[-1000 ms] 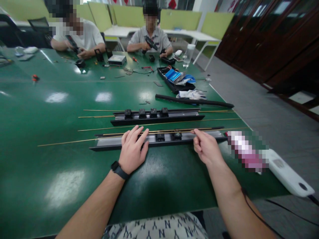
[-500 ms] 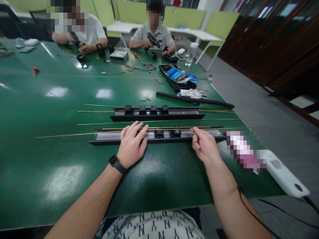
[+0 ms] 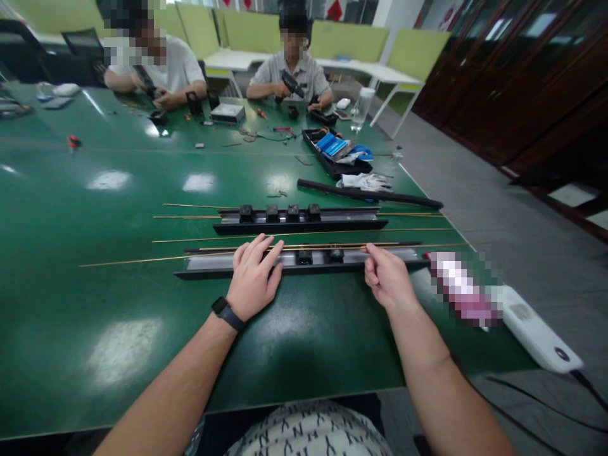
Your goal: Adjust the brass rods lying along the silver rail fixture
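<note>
A long black-and-silver channel (image 3: 216, 261) lies across the table in front of me, with two black blocks (image 3: 304, 257) visible inside it. My left hand (image 3: 256, 275) rests over its left half, palm down, fingers apart. Further right, the thumb and forefinger of my right hand (image 3: 386, 272) are pinched together on a thin brass rod (image 3: 323, 247) running along the channel's far edge. Another brass rod (image 3: 133, 261) sticks out past the left end. Whatever lies beneath my left palm is hidden.
Behind stands a second channel (image 3: 300, 227) with several black blocks. A black tube (image 3: 370, 194), white gloves (image 3: 363, 182) and a black tray (image 3: 308, 140) with blue items lie beyond. A white power strip (image 3: 536, 329) sits at right. Two people work across the green table (image 3: 118, 354).
The whole view has shifted slightly as my head moved. Both hands keep about the same place on the channel and rod.
</note>
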The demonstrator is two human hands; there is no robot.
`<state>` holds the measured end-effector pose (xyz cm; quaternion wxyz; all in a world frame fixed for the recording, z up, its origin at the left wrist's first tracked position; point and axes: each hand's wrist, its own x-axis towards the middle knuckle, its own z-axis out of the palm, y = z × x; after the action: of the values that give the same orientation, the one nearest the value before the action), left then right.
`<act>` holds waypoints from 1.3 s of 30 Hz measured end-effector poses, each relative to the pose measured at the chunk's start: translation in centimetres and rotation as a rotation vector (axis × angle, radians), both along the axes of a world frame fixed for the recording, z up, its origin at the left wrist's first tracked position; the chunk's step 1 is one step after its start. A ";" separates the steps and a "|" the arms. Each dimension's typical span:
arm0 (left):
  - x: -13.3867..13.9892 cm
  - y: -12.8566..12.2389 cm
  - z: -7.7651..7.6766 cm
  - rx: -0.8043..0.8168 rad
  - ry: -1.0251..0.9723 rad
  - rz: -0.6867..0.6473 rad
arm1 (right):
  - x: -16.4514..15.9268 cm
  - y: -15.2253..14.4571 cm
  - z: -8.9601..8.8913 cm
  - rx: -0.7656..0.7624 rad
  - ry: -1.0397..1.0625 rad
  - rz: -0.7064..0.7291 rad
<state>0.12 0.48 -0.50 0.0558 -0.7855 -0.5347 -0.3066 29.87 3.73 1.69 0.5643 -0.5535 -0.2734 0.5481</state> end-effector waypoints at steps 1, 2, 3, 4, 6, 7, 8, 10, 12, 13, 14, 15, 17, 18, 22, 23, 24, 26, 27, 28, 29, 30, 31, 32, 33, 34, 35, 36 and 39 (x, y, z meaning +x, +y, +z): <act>0.0 0.0 0.0 0.001 -0.002 0.000 | 0.0 0.0 0.0 0.001 -0.001 0.000; 0.0 0.0 0.0 0.003 -0.003 -0.001 | 0.0 0.0 0.0 0.003 -0.003 0.000; 0.0 0.0 0.0 0.005 -0.003 -0.001 | 0.0 0.0 0.0 0.004 -0.005 0.000; 0.0 0.0 0.0 0.008 -0.002 0.000 | 0.0 0.1 0.0 0.006 -0.006 -0.002; 0.0 0.0 0.1 0.016 0.003 0.001 | 0.0 0.1 0.0 0.010 -0.003 -0.004; 0.0 0.0 0.1 0.020 0.006 0.001 | 0.0 0.2 0.0 0.011 -0.001 -0.004; 0.0 0.0 0.0 0.025 0.008 0.002 | 0.1 0.2 0.0 0.010 0.003 -0.003; 0.1 0.0 0.0 0.035 0.009 0.004 | 0.1 0.3 -0.1 0.007 0.015 0.000; 0.1 0.1 -0.1 0.039 0.008 0.003 | 0.2 0.4 -0.1 0.002 0.024 0.005; 0.1 0.1 -0.1 0.037 0.003 0.005 | 0.3 0.4 -0.1 0.000 0.027 0.008; 0.1 0.1 -0.1 0.033 0.000 0.005 | 0.3 0.5 -0.1 0.000 0.029 0.011; 0.1 0.1 -0.1 0.031 -0.003 0.006 | 0.4 0.5 -0.1 -0.001 0.030 0.014; 0.2 0.1 -0.1 0.028 -0.008 0.008 | 0.5 0.5 -0.1 -0.003 0.034 0.020; 0.2 0.1 -0.1 0.028 -0.007 0.008 | 0.5 0.6 -0.2 -0.006 0.035 0.023; 0.2 0.0 0.0 0.028 0.002 0.005 | 0.5 0.6 -0.4 0.014 0.025 0.022; 0.2 0.0 0.0 0.030 0.003 0.006 | 0.5 0.6 -0.4 0.020 0.020 0.020; 0.2 0.0 0.0 0.032 0.005 0.008 | 0.5 0.5 -0.5 0.022 0.018 0.019; 0.1 0.0 0.0 0.033 0.010 0.011 | 0.5 0.5 -0.5 0.018 0.018 0.018; 0.1 0.0 -0.1 0.032 0.013 0.010 | 0.4 0.5 -0.5 0.015 0.020 0.018; 0.1 0.0 -0.1 0.029 0.014 0.009 | 0.4 0.4 -0.4 0.012 0.022 0.018; 0.1 0.0 -0.1 0.026 0.013 0.008 | 0.3 0.4 -0.4 0.011 0.022 0.017; 0.1 0.0 -0.1 0.022 0.011 0.006 | 0.3 0.4 -0.3 0.010 0.019 0.013; 0.1 0.0 -0.1 0.018 0.008 0.006 | 0.2 0.4 -0.2 0.009 0.014 0.010; 0.1 0.0 -0.1 0.015 0.005 0.005 | 0.2 0.3 -0.1 0.007 0.007 0.006; 0.0 0.0 -0.1 0.012 0.002 0.005 | 0.1 0.3 -0.1 0.006 0.002 0.003; 0.0 0.0 0.0 0.009 0.000 0.004 | 0.0 0.3 0.0 0.005 -0.002 0.002; 0.1 0.0 0.0 0.007 -0.002 0.003 | 0.0 0.2 0.0 0.006 -0.005 0.002; 0.1 0.0 0.0 0.007 -0.004 0.002 | 0.0 0.2 0.0 0.008 -0.007 0.003; 0.1 0.0 0.1 0.008 -0.004 0.002 | 0.0 0.2 0.0 0.013 -0.015 0.000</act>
<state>0.21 0.49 -0.42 0.0582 -0.7841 -0.5343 -0.3105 29.83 3.91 1.71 0.5659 -0.5538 -0.2811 0.5423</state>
